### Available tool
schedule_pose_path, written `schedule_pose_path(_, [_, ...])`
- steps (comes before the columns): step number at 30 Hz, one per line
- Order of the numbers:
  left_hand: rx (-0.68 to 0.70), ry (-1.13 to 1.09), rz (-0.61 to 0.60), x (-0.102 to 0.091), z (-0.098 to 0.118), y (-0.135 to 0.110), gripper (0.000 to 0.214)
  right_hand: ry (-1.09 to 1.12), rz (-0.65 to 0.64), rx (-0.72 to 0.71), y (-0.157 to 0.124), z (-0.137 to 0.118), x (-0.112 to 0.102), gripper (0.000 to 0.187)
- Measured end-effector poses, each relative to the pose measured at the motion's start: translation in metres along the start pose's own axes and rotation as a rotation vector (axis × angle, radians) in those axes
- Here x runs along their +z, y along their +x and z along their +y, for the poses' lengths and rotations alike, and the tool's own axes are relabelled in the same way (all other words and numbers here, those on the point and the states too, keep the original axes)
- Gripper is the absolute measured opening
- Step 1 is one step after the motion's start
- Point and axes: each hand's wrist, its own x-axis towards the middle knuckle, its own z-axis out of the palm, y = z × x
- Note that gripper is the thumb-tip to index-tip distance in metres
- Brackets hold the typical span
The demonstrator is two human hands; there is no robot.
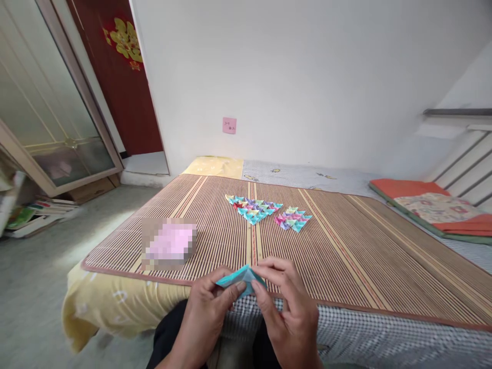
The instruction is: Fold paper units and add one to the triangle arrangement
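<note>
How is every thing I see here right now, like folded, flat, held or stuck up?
Blue paper: folded, held up in both hands
Left hand: pinching the paper
Right hand: thumb and fingers on the paper
Big paper cluster: lying on the mat
Small paper cluster: lying beside it
Mat: spread flat
Pink note: stuck to the wall
Pink thing: too blurred to tell

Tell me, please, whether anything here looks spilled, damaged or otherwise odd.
Nothing looks spilled or damaged. Only the pink boxy shape on the brown striped mat looks odd: coarse pixelation hides its details. The held, folded turquoise paper looks intact.
</note>
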Motion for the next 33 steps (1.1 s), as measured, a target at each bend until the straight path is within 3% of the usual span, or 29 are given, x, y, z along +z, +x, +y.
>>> schedule_pose_path(11, [-0.013, 0.010, -0.028, 0.001, -0.002, -0.005, 0.031, -0.030, 0.080, -0.051, -0.003, -0.006, -0.004, 0.035])
schedule_pose_path(20, [-0.003, 0.001, -0.019, 0.003, 0.005, -0.012, 0.030, -0.029, 0.043, -0.026, -0.002, -0.007, -0.002, 0.019])
schedule_pose_path(26, [-0.083, -0.131, -0.006, 0.007, 0.007, -0.009, 0.027, -0.055, 0.001, -0.025, -0.003, -0.006, -0.005, 0.018])
schedule_pose_path(33, [-0.074, -0.173, 0.010, 0.011, 0.007, -0.010, 0.025, -0.067, -0.081, -0.075, -0.001, -0.004, -0.009, 0.017])
